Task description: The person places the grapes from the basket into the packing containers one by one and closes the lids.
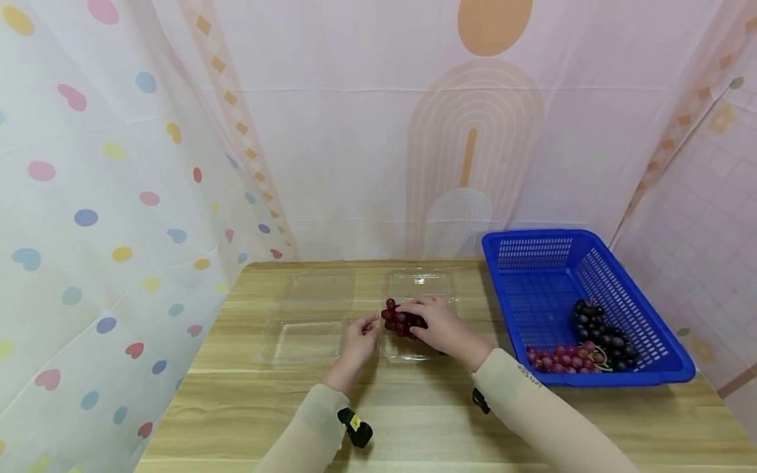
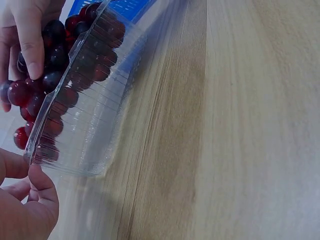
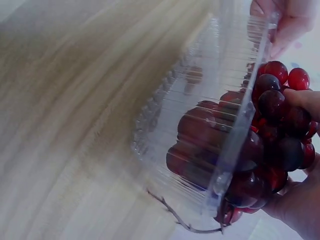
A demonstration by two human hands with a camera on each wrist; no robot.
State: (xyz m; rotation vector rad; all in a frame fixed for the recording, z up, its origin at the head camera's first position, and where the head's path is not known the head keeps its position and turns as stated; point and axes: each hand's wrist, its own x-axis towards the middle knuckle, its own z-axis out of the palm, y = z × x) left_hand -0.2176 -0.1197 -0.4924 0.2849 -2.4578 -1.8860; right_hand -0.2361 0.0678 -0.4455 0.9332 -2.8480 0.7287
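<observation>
We find the right hand (image 1: 442, 326) gripping a dark red grape bunch (image 1: 397, 320), which sits partly inside a clear container (image 1: 408, 359). The left hand (image 1: 359, 340) pinches that container's left rim. We note a second clear box (image 1: 310, 343) to the left and a blue basket (image 1: 504, 302) of grapes (image 1: 564, 359) to the right.

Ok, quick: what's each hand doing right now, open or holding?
Left hand: closed, pinching the clear container at its corner.
Right hand: closed, holding the dark red grapes.
</observation>
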